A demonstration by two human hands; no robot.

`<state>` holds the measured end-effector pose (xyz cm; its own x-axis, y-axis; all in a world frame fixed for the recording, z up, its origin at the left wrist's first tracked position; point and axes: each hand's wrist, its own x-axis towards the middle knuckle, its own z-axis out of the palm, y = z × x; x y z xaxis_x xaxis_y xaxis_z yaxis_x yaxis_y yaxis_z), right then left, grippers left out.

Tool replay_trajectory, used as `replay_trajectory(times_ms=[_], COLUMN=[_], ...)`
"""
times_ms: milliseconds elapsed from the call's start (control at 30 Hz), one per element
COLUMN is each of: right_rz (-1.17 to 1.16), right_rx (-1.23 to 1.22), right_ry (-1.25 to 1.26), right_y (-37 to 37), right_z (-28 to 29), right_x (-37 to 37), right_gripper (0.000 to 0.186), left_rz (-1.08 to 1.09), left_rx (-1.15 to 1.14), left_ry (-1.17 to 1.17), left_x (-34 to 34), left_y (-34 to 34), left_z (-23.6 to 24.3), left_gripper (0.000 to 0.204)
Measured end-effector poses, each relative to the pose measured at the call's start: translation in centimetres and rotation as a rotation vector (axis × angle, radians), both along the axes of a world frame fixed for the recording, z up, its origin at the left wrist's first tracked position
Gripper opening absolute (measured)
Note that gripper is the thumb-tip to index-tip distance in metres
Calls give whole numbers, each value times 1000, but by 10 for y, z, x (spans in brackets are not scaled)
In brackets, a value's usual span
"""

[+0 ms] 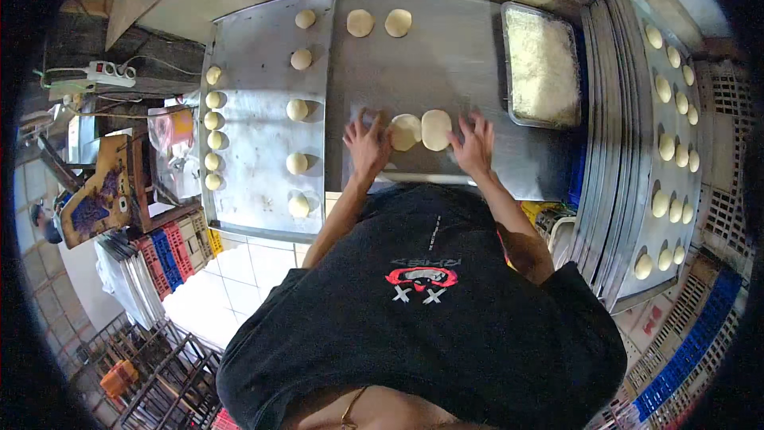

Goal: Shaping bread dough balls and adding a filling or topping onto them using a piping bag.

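Observation:
Two flattened dough rounds lie side by side on the metal worktop (446,48) in front of me. My left hand (368,146) is at the outer edge of the left dough round (405,132), fingers spread and curved, with the thumb side by its rim. On the other side, my right hand (474,146) has its fingers apart, the thumb side against the edge of the right dough round (436,130). Neither hand grips the dough. Farther back on the worktop rest two more flat pieces, a left one (360,23) and a right one (398,23).
At left, a metal tray (259,143) carries several dough balls (297,109) in two columns. A shallow pan of pale flour-like powder (543,68) stands back right. Beyond it, stacked trays (609,127) stand on edge beside another tray of dough balls (660,204). A power strip (111,73) is at far left.

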<state>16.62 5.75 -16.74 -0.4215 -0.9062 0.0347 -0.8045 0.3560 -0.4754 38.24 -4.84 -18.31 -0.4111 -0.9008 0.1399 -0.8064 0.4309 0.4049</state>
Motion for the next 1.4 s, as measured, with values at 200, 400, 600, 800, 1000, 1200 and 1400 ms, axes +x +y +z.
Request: replay_trajectory(times_ms=[200,400,600,800,1000,1200,1400], right_rz=[133,22,-4,227,604,292,-160], right_rx=[-16,-32,-324,-357,503,425,277], right_ry=[-221,-389,-168,150,-526,-416,-338], right_y=[-40,-95,-185,-166,-46,66,109], right_z=[-8,29,15,-30,12,-13,-15], right_x=[-2,-47,-65,-50,-8,-5,9], right_gripper=[26,18,19,14,31,17,30], left_rz=[-389,2,-498,297,584,719,559], left_rx=[475,531,34,-229,-243,96,-278], left_ry=[325,471,247,44,-227,-175,216], left_x=[-27,-5,9,161,294,310,210], left_y=[-29,-105,-168,-301,-376,-400,-354], left_z=[-5,54,12,-38,-34,-29,16], left_gripper=[23,26,50,58,53,55,36])
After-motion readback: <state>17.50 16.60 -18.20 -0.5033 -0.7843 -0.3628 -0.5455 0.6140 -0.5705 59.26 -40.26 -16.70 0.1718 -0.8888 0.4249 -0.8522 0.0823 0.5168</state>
